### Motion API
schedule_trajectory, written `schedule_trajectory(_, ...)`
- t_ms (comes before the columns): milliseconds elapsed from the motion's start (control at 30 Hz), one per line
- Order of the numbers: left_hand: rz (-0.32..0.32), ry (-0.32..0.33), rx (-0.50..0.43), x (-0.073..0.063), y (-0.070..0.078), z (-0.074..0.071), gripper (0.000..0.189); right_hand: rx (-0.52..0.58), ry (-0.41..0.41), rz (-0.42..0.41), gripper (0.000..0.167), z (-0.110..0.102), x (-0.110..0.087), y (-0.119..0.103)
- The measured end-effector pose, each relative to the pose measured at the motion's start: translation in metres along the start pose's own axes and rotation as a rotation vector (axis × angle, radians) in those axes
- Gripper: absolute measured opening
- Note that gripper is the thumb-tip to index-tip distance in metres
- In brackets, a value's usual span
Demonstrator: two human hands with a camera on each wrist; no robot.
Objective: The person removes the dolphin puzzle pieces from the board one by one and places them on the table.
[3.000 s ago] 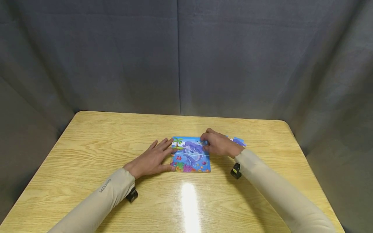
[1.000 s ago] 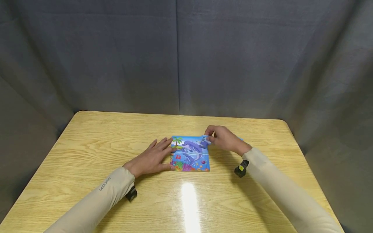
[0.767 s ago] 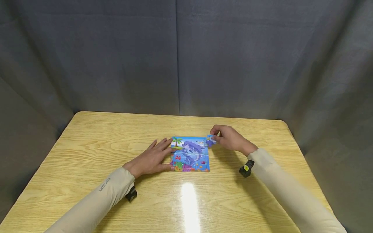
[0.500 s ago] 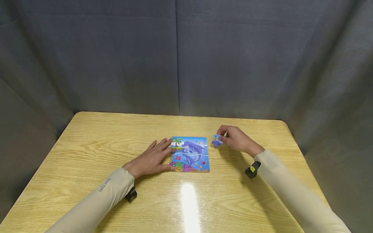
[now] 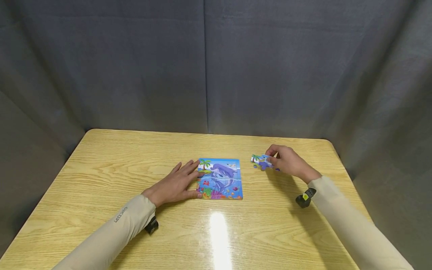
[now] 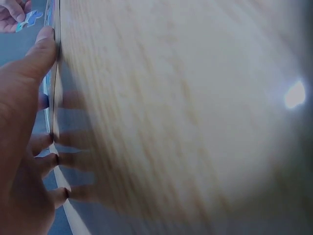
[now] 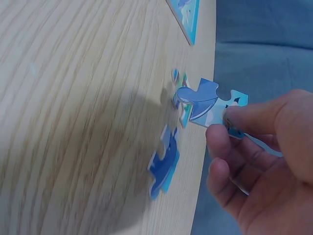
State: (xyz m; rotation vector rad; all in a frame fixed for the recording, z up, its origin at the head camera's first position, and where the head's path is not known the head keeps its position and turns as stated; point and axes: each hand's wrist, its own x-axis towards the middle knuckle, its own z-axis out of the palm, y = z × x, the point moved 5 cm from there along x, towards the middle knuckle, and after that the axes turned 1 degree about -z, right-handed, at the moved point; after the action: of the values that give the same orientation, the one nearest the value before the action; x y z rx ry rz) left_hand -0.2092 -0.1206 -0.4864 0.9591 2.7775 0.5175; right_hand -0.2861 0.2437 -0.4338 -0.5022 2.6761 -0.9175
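As I judge it, handling the thin interlocking puzzle piece printed with part of a purple dolphin (image 7: pixel 203 105) well calls for a light pinch near its edge, leaving its knobs and notches free and its picture in sight. I should mind the loose ones close by: the small puzzle piece printed with a green palm tree (image 5: pixel 255 158), and the dark-blue jagged puzzle piece (image 7: pixel 165 166), both lying toward the far right corner of the yellow wood-grained desk (image 5: pixel 202 236). A careless dip of the wrist could, I think, knock either one askew; whether the dolphin piece touches the palm-tree one, I cannot tell.

My right hand (image 5: pixel 285 160) is closed in a pinch on the dolphin piece, thumb on the printed side and fingertips beneath, between the board and the desk's right edge.

My left hand (image 5: pixel 173 185) lies outstretched with fingers parted, fingertips and thumb touching the left side of the square blue puzzle board with a dolphin scene (image 5: pixel 221 182). The board lies flat, well in from both side edges of the desk and nearest the far one. A gentle touch should be enough to steady it; how hard I press cannot be seen
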Motion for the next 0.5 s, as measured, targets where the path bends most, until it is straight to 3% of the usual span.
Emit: schedule_trajectory(500, -0.004, 0.000, -0.009, 0.000, 0.000, 0.001, 0.076, -0.023, 0.038, 0.056, 0.014, -0.026, -0.025, 0.032)
